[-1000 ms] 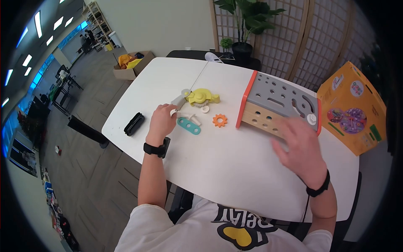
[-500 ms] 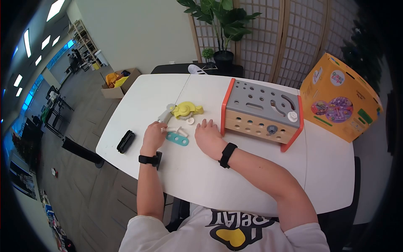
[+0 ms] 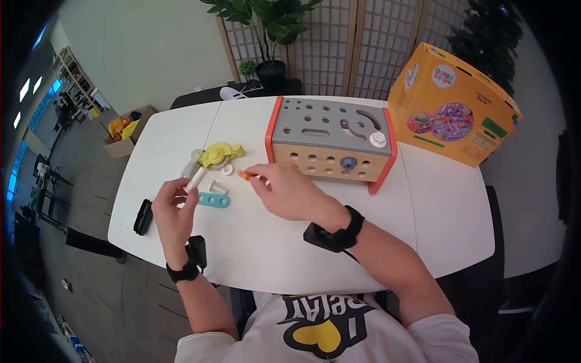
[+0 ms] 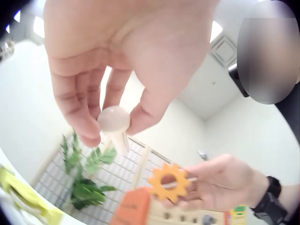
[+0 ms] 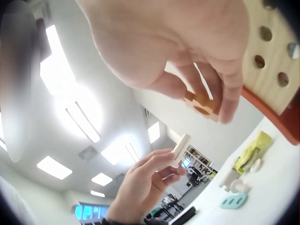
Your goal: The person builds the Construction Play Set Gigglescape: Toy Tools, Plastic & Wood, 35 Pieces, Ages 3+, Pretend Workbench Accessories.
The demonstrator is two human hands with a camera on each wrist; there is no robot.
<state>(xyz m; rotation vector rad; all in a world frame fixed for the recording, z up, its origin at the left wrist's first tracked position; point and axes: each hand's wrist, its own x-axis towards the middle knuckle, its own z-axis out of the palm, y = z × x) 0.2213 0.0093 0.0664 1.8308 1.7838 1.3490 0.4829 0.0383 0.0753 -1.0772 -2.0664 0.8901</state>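
My left hand pinches a white toy bolt with a rounded head, its shaft pointing away from the fingers. Between the thumb and fingertips of my right hand is an orange toy gear, held above the table a short way right of the bolt. Below the hands lie a teal strip with holes, a white screw and a small white ring. Behind them rests a yellow toy tool with a grey part.
A wooden toy workbench with a grey perforated top and red sides stands right of centre. Behind it on the right is an orange cardboard box. A black case lies near the table's left edge.
My right hand came left from the workbench, picked up the orange gear and lifted it. My left hand has raised the white bolt off the table. The head view has shifted right.
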